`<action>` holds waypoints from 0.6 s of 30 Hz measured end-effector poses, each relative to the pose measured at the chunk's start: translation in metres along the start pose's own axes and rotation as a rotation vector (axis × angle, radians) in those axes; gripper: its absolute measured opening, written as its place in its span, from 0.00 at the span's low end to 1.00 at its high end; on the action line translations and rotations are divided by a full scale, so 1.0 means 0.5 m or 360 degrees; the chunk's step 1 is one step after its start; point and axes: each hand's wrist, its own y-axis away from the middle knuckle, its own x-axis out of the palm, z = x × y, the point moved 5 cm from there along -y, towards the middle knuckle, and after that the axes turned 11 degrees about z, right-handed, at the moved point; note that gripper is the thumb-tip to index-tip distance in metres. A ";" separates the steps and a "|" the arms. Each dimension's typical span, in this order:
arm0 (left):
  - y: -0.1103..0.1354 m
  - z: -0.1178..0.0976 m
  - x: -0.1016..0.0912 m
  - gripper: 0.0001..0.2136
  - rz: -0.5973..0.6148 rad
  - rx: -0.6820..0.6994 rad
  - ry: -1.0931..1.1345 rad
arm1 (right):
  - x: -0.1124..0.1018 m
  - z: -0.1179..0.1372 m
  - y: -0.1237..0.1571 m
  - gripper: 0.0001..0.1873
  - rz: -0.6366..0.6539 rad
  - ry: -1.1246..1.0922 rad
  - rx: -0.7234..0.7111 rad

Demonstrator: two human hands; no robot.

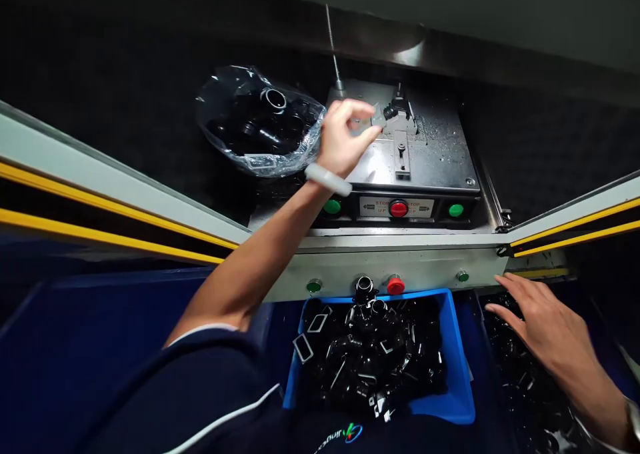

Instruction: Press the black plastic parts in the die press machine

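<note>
My left hand reaches over a steel press bed, its fingertips pinching a small grey part against a metal jig. A white band circles that wrist. My right hand lies open and low at the right, its fingers at the edge of a dark bin of black parts. That hand holds nothing. Below the machine's front panel, a blue bin is heaped with black plastic fittings.
A clear plastic bag of black fittings lies left of the press on a dark surface. Green and red buttons line the panels. Yellow-striped bars angle in from both sides. A dark sleeve fills the lower left.
</note>
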 end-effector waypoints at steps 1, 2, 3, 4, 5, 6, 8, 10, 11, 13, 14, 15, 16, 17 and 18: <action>0.072 -0.010 -0.023 0.04 0.0010 -0.0025 -0.0046 | 0.021 0.011 -0.013 0.24 0.0047 -0.0089 -0.0009; 0.147 -0.016 -0.045 0.02 0.0021 -0.0063 -0.0097 | 0.041 0.022 -0.031 0.20 0.0096 -0.0190 -0.0013; 0.221 -0.016 -0.064 0.04 0.0065 -0.0142 -0.0191 | 0.061 0.032 -0.051 0.17 0.0144 -0.0288 -0.0010; 0.291 -0.011 -0.078 0.06 0.0164 -0.0219 -0.0258 | 0.079 0.037 -0.071 0.14 0.0177 -0.0373 0.0004; 0.353 -0.004 -0.095 0.08 0.0189 -0.0258 -0.0325 | 0.097 0.039 -0.088 0.11 0.0197 -0.0445 0.0027; 0.404 0.008 -0.109 0.10 0.0242 -0.0280 -0.0378 | 0.112 0.037 -0.102 0.08 0.0204 -0.0506 0.0053; 0.473 0.042 -0.125 0.14 0.0407 -0.0281 -0.0471 | 0.136 0.030 -0.118 0.04 0.0190 -0.0596 0.0081; 0.504 0.081 -0.130 0.18 0.0610 -0.0301 -0.0572 | 0.148 0.023 -0.124 0.04 0.0155 -0.0632 0.0076; 0.509 0.099 -0.132 0.19 0.0691 -0.0324 -0.0629 | 0.150 0.022 -0.125 0.05 0.0139 -0.0629 0.0067; 0.511 0.124 -0.134 0.19 0.0802 -0.0367 -0.0741 | 0.150 0.021 -0.128 0.06 0.0099 -0.0591 0.0081; 0.510 0.129 -0.135 0.19 0.0824 -0.0370 -0.0795 | 0.148 0.021 -0.129 0.07 0.0080 -0.0565 0.0107; 0.510 0.131 -0.136 0.19 0.0837 -0.0364 -0.0842 | 0.146 0.022 -0.130 0.08 0.0065 -0.0540 0.0138; 0.510 0.130 -0.136 0.19 0.0839 -0.0351 -0.0881 | 0.144 0.024 -0.130 0.08 0.0050 -0.0515 0.0167; 0.512 0.127 -0.136 0.19 0.0840 -0.0340 -0.0913 | 0.141 0.028 -0.128 0.09 0.0032 -0.0485 0.0189; 0.515 0.123 -0.135 0.19 0.0843 -0.0332 -0.0939 | 0.139 0.034 -0.124 0.09 0.0013 -0.0445 0.0200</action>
